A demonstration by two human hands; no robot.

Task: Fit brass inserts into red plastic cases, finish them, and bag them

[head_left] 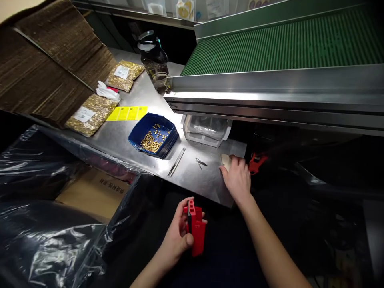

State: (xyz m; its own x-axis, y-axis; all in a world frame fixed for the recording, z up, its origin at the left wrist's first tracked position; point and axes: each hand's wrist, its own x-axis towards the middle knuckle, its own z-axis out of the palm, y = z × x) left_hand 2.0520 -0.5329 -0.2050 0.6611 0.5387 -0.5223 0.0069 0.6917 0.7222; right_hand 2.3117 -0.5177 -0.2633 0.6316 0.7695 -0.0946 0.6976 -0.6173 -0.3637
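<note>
In my left hand [177,230] is a red plastic part [198,234] with a dark strip along one side and square openings at its top end; the fingers are wrapped round it. My right hand [238,179] is at the right end of the metal table, closed on a flat beige piece [225,161], partly hidden by the fingers. To its left lie a small metal clipper-like tool [201,162] and a slim metal cutter [177,161]. Beyond them a blue bin [135,141] holds many small brass-coloured pieces. A red-handled tool [257,163] hangs just right of the right hand.
A green ribbed conveyor [270,50] with a metal rail [270,86] crosses the back right. Beneath it sits a grey bin [204,138]. Farther left are a bottle [154,62], yellow labels [127,113], bags of brass pieces [93,114], cardboard [57,60] and a plastic-lined box [93,192].
</note>
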